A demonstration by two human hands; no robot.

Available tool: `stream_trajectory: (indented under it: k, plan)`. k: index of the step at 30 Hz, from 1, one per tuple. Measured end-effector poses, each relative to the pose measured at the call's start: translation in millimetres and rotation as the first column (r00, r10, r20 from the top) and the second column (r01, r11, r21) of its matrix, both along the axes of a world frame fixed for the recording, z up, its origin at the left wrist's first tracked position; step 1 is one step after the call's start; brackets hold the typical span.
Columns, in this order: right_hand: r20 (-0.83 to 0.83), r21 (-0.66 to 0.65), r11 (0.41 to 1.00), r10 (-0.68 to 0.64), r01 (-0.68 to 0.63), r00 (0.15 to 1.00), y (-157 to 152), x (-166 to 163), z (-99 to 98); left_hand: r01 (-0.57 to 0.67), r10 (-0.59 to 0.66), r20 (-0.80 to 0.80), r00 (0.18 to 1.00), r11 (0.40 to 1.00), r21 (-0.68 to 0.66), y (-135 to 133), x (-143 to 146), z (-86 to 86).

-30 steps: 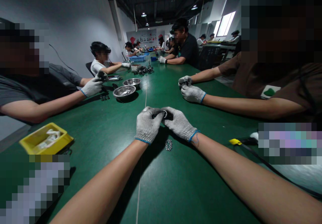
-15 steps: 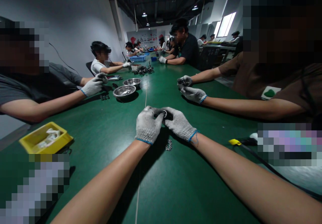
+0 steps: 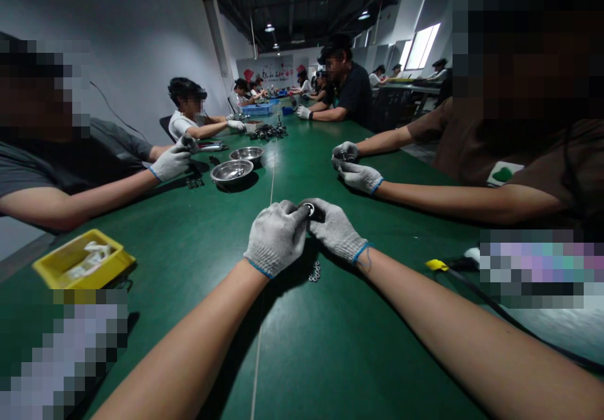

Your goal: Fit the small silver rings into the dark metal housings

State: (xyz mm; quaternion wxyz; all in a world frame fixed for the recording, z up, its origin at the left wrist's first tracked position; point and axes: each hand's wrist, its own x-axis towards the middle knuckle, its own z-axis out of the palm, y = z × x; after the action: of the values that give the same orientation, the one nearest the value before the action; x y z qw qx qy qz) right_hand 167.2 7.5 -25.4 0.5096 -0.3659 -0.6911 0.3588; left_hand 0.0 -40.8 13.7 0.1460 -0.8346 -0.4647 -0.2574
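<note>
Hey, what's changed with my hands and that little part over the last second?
The left hand has rolled over and slid slightly toward you, so the small ring-shaped part now faces the camera. The right hand barely moved. Both still pinch the part; the metal rings and steel bowls lie as before.

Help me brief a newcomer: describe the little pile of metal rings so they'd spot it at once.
On the long green table, find the wearer's gloved left hand and right hand pinching a small round part. Nearer the wearer, between the wrists, lies a tiny cluster of silver rings, loose, not in the steel bowls.
</note>
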Motion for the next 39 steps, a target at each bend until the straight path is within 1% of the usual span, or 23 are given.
stream_trajectory:
  k: [3,7,10,14,27,35,39]
  plan:
    - [-0.003,0.012,0.999,-0.034,0.034,0.999,1,-1,-0.1,-0.003,0.005,-0.062,0.998,0.999,0.033,-1,0,-0.7]
    - [0.008,0.023,0.999,-0.036,0.036,0.999,0,-1,1.1,-0.043,0.046,-0.051,0.998,0.998,0.049,-1,3,-2.3]
    - [0.018,0.019,0.999,-0.03,0.03,0.999,0,-1,2.4,-0.051,0.054,-0.06,0.997,0.997,0.049,-1,2,-3.3]
    - [0.042,0.024,0.999,-0.034,0.033,0.999,-1,0,2.6,-0.028,0.032,-0.085,0.996,0.998,0.051,0,-1,-4.8]
    - [0.084,0.066,0.997,-0.054,0.049,0.995,1,1,-1.1,0.03,-0.03,-0.003,1.0,0.994,0.109,2,-2,-10.7]
    - [0.082,0.068,0.996,-0.059,0.053,0.995,1,0,-1.3,0.067,-0.069,0.008,0.998,0.985,0.161,2,-3,-13.2]
    - [0.09,0.075,0.995,-0.066,0.059,0.994,1,0,-1.7,0.061,-0.064,0.014,0.998,0.984,0.168,3,-3,-14.3]
